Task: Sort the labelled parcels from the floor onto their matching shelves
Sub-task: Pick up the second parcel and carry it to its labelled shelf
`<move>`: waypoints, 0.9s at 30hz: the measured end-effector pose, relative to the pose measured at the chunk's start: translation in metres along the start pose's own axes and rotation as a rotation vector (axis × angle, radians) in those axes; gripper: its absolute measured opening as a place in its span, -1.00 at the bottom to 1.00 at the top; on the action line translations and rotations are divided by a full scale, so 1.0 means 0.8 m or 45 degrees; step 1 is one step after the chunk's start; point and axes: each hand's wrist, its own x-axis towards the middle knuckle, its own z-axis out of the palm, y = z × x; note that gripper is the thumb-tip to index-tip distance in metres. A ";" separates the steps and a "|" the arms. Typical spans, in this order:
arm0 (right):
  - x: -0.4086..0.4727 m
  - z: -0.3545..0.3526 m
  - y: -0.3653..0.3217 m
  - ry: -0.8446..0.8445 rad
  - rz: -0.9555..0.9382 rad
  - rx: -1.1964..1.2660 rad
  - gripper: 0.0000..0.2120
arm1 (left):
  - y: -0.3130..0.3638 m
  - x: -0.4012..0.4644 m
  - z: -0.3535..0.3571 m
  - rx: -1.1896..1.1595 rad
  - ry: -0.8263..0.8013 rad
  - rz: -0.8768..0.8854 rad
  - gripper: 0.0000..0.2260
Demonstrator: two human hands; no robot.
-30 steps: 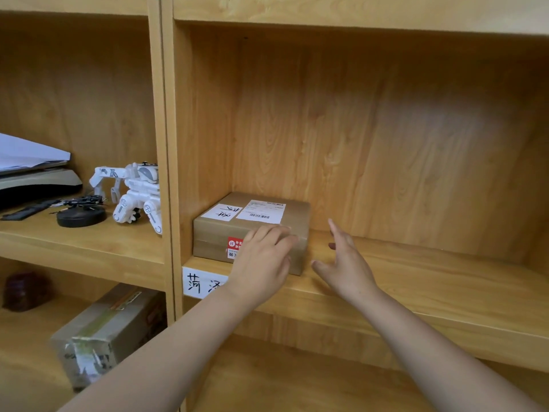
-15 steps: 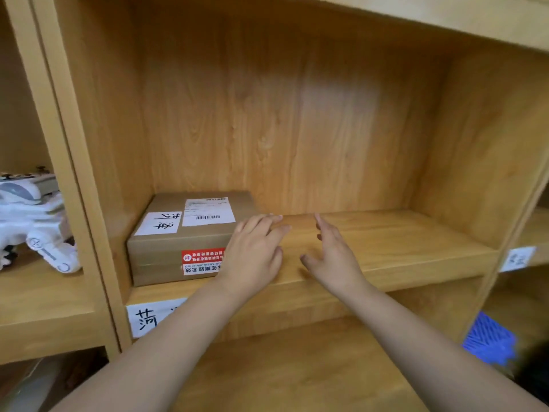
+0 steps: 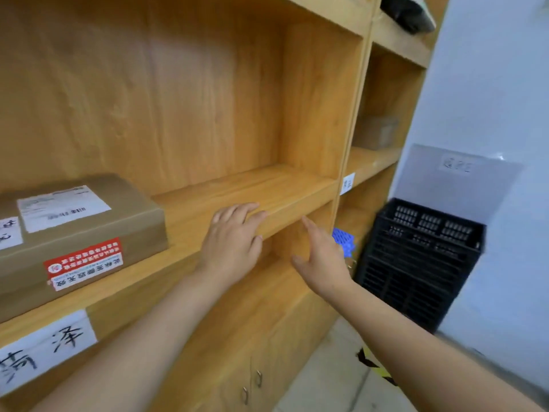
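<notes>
A flat brown cardboard parcel (image 3: pixel 89 227) with white labels on top and a red sticker on its front lies at the left of a wooden shelf (image 3: pixel 285 191). A handwritten paper tag (image 3: pixel 44 349) is stuck on the shelf's front edge below it. My left hand (image 3: pixel 231 245) hovers open over the shelf's front edge, well right of the parcel, holding nothing. My right hand (image 3: pixel 320 257) is open too, fingers spread, in front of the lower compartment. A second brown parcel (image 3: pixel 375 132) sits in the narrower compartment to the right.
A black plastic crate (image 3: pixel 416 263) stands on the floor against the pale wall at the right, with something blue (image 3: pixel 344 242) behind it. A small tag (image 3: pixel 347 183) marks the right compartment's shelf. Cabinet doors with metal handles (image 3: pixel 252 385) lie below. A dark object (image 3: pixel 407 11) rests on the top shelf.
The view has swung to the right. Both hands have come away from the parcel and moved right along the shelf edge; the parcel stays where it lay.
</notes>
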 end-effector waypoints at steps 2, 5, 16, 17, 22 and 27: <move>-0.017 -0.026 0.027 0.044 0.067 -0.033 -0.26 | 0.032 0.006 0.015 -0.082 -0.025 0.055 -0.60; -0.049 -0.066 0.065 0.101 0.190 -0.053 -0.30 | 0.083 0.011 0.036 -0.215 -0.063 0.122 -0.58; -0.219 -0.217 0.223 0.263 0.562 -0.113 -0.31 | 0.347 -0.015 0.087 -0.667 -0.246 0.352 -0.60; -0.239 -0.233 0.238 0.275 0.592 -0.124 -0.31 | 0.375 -0.022 0.092 -0.716 -0.283 0.356 -0.59; -0.349 -0.302 0.312 0.324 0.787 -0.189 -0.34 | 0.505 -0.069 0.113 -0.808 -0.468 0.462 -0.60; -0.458 -0.359 0.369 0.363 0.992 -0.214 -0.31 | 0.624 -0.116 0.119 -0.877 -0.618 0.566 -0.60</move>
